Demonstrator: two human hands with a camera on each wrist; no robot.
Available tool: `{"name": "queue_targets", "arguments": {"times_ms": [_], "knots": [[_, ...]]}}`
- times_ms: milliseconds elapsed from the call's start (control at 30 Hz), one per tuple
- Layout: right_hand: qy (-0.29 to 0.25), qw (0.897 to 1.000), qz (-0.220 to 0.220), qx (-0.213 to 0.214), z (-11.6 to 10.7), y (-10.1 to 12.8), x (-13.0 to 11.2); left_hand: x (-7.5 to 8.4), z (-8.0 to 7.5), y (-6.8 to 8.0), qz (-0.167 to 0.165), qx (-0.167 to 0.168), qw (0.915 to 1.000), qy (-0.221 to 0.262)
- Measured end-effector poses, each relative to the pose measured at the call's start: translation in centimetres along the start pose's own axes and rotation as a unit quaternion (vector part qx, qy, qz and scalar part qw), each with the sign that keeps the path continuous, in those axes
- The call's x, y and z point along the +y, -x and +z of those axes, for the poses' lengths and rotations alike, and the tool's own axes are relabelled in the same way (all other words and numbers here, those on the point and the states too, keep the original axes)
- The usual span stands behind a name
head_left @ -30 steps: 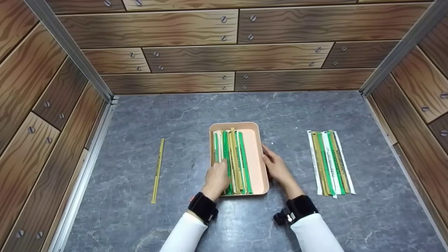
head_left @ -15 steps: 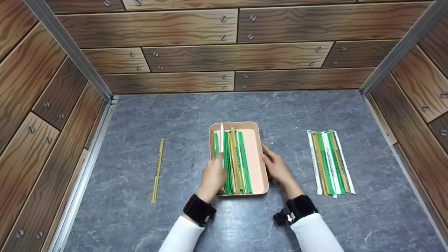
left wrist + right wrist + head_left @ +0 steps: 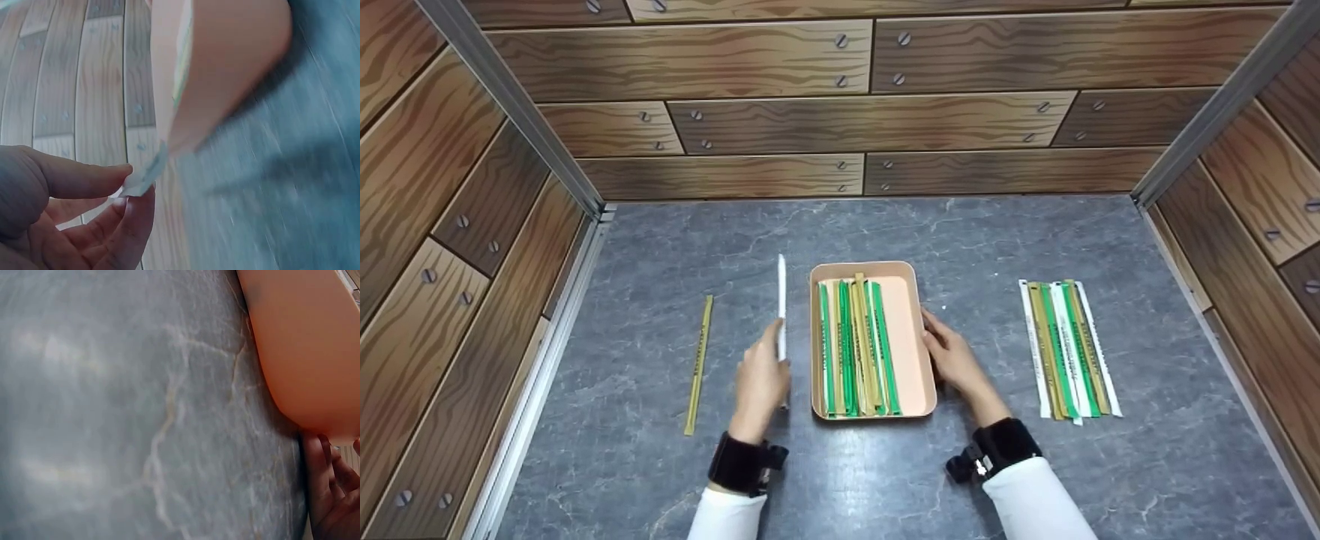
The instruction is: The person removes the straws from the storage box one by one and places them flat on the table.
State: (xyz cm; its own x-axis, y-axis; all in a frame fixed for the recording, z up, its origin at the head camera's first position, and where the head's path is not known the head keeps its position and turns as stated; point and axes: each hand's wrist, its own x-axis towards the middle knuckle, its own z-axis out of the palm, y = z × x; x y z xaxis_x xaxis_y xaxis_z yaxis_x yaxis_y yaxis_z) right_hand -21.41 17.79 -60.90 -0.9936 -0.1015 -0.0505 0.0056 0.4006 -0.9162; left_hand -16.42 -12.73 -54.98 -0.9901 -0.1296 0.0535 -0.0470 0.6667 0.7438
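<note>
My left hand [image 3: 763,375], left of the tray, pinches a slim white wrapped straw [image 3: 781,289]. The left wrist view shows its lower end [image 3: 143,177] between thumb and fingertip; the straw sticks up away from the hand. The peach tray [image 3: 913,375] holds a row of green, gold and white wrapped straws [image 3: 859,345], packed toward its left side. Against the tray's right outer wall rests my right hand [image 3: 956,364]. In the right wrist view its fingers [image 3: 318,467] touch the tray's lower edge, fairly straight.
One gold wrapped straw [image 3: 699,365] lies alone on the grey marbled table [image 3: 607,375], left of the left hand. At the right, several white, gold and green wrapped straws [image 3: 1069,349] lie side by side. Wood-patterned walls [image 3: 780,124] enclose the table's back and sides.
The left hand has lifted a white straw out of the tray and carried it leftward past the tray's edge. The right hand has stayed at the tray.
</note>
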Motion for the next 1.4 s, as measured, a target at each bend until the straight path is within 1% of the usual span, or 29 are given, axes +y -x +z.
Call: {"name": "queue_targets", "arguments": {"times_ms": [133,267,333,433,533,667,800,933,1067,1133,1300,1400], "knots": [[-0.020,1.000,0.003,-0.001,0.1,0.0,0.0,-1.7,-1.2,-0.2,-0.028,0.013,0.9990,-0.033],[-0.022,1.000,0.005,0.003,0.2,0.0,0.1,-3.6,-2.3,-0.4,-0.043,0.033,0.9954,-0.079],[-0.018,1.000,0.009,0.006,0.2,0.0,0.1,-4.4,-2.9,-0.4,-0.055,0.032,0.9937,-0.092],[-0.015,1.000,0.010,0.007,0.1,-0.1,0.1,-5.5,-3.8,-0.4,-0.076,0.022,0.9920,-0.098],[-0.014,1.000,0.007,0.006,0.1,-0.1,0.2,-6.4,-4.8,-0.3,-0.109,0.011,0.9886,-0.103],[-0.014,1.000,0.000,0.005,0.2,-0.2,0.3,-7.8,-6.1,-0.1,-0.134,0.018,0.9842,-0.114],[-0.013,1.000,-0.004,0.004,0.1,0.0,0.3,-9.1,-7.1,0.2,-0.145,0.025,0.9828,-0.111],[-0.012,1.000,-0.001,-0.002,-0.1,0.0,0.1,-10.0,-7.8,0.4,-0.164,0.015,0.9810,-0.102],[-0.013,1.000,0.003,-0.009,-0.1,-0.1,0.1,-10.6,-8.2,0.2,-0.179,0.018,0.9781,-0.105],[-0.015,1.000,0.005,-0.010,-0.1,-0.1,0.1,-10.9,-8.3,0.0,-0.179,0.022,0.9776,-0.109],[-0.011,1.000,0.000,-0.006,-0.1,-0.2,0.2,-11.5,-8.4,-0.2,-0.179,0.020,0.9774,-0.111],[-0.007,1.000,0.003,-0.006,-0.1,-0.2,0.1,-11.5,-8.4,-0.3,-0.179,0.016,0.9770,-0.115]]}}
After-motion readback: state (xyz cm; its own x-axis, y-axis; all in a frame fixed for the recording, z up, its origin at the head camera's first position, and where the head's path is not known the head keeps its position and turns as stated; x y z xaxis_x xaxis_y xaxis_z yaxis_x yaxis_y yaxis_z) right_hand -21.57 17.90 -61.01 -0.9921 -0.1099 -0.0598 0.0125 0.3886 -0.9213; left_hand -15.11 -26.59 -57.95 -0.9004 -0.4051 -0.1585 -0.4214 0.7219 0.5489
